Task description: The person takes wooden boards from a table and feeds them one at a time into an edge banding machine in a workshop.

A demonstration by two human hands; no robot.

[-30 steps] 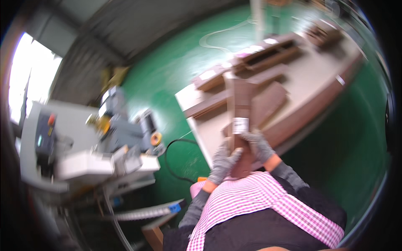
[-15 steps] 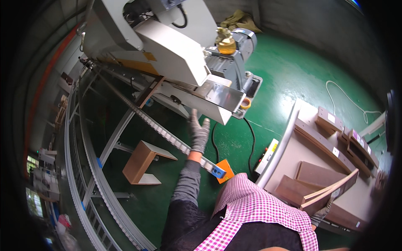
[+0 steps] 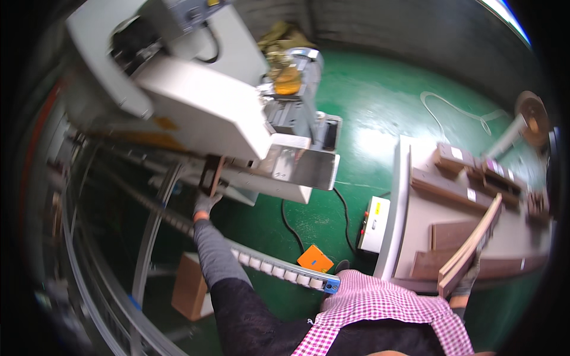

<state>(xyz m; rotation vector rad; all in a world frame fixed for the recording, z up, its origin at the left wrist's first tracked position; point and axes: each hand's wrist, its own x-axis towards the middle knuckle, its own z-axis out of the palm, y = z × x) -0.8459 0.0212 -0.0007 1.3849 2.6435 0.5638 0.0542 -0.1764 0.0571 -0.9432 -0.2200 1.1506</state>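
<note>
My left hand [image 3: 206,205], in a grey glove, reaches out to the machine and is closed on the near end of a short brown board [image 3: 211,175]. That board sticks out from under the white machine cover [image 3: 205,101], over the roller rail. Motion blurs the fingers, and the board hides part of them. At the right, my gloved right hand [image 3: 467,281] grips a pair of long, narrow brown boards [image 3: 472,246] with pale raw edges. They are held together and tilted above a table [image 3: 405,207].
Brown panels [image 3: 451,236] lie on the right table. A roller rail [image 3: 279,270] runs from the machine to my front, an orange box [image 3: 315,258] beside its end. A white control box [image 3: 374,224] and black cables are on the green floor. A brown angled piece [image 3: 190,288] stands lower left.
My left hand has moved left and forward from open air to the brown board at the machine. My right hand has raised the narrow boards and turned them steeper. The view has shifted.
</note>
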